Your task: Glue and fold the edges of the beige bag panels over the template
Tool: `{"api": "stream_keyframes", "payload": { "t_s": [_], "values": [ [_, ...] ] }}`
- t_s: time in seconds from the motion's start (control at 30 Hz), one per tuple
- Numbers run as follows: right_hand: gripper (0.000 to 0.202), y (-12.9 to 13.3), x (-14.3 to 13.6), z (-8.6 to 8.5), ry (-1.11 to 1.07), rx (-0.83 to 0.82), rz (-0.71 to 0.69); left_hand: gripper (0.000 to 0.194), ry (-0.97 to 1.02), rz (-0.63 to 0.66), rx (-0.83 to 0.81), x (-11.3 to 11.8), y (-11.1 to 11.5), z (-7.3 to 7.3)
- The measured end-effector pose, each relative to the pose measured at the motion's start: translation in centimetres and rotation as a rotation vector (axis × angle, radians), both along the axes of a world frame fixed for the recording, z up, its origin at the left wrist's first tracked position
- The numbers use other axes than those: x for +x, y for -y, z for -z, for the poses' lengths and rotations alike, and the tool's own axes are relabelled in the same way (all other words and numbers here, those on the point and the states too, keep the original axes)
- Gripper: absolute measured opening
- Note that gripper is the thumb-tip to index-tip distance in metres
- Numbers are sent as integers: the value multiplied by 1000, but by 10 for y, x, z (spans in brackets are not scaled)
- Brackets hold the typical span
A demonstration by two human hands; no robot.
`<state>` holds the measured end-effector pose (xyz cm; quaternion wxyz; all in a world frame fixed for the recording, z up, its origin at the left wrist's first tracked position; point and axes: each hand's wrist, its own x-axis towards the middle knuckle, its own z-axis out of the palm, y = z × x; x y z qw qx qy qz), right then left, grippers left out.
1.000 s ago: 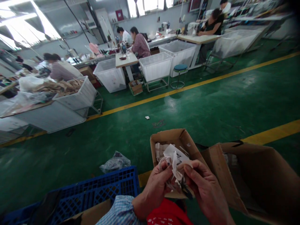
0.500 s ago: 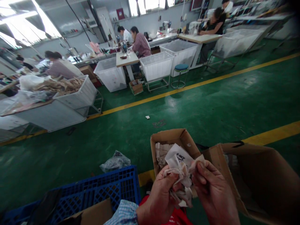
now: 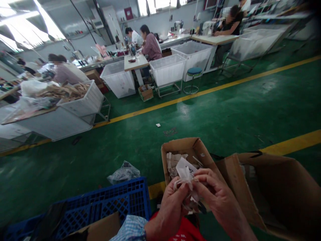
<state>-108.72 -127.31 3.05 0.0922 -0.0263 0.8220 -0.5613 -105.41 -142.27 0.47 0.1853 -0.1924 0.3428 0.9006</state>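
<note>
My left hand [image 3: 172,204] is closed around a bunch of thin whitish strips [image 3: 188,197], whose material I cannot make out. My right hand [image 3: 217,194] meets it from the right, thumb and fingers pinched on the same bunch. A white paper slip [image 3: 184,168] with dark handwriting sticks up behind the fingers. Below and beyond both hands stands an open cardboard box [image 3: 180,144] with pale folded pieces [image 3: 173,162] inside. The palms and part of the bunch are hidden.
A larger open carton [image 3: 281,167] stands at right. At lower left lie a blue plastic pallet [image 3: 125,199] and a clear plastic bag [image 3: 124,172]. Across the green floor [image 3: 140,134], people sit at sewing tables beside white bins [image 3: 168,70] and a stool [image 3: 194,72].
My right hand has moved left and inward, from holding a piece apart to pinching at the bunch. The white slip now shows less of its writing. My left hand stays nearly in place.
</note>
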Motion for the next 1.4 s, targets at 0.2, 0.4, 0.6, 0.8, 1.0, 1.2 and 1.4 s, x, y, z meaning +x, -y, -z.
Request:
{"api": "stream_keyframes", "payload": {
  "t_s": [0.2,0.4,0.6,0.8,1.0,1.2,1.4],
  "values": [
    [36,5,-4,1,112,-175,73,70,-77,61,-43,0,-1,0],
    [40,11,1,-1,240,-335,132,67,24,82,-182,-11,-8,-10],
    [45,16,1,-15,272,-384,324,71,75,49,-185,-8,-13,-15],
    [39,23,6,-19,334,-490,448,72,22,67,-197,0,-19,-7],
    [40,26,1,4,374,-750,582,60,53,113,-130,0,-17,-27],
    [51,10,7,1,380,-450,336,57,185,7,5,-4,-3,-22],
    [36,13,22,-12,293,-268,28,54,183,17,49,-5,0,-11]
  ]
}}
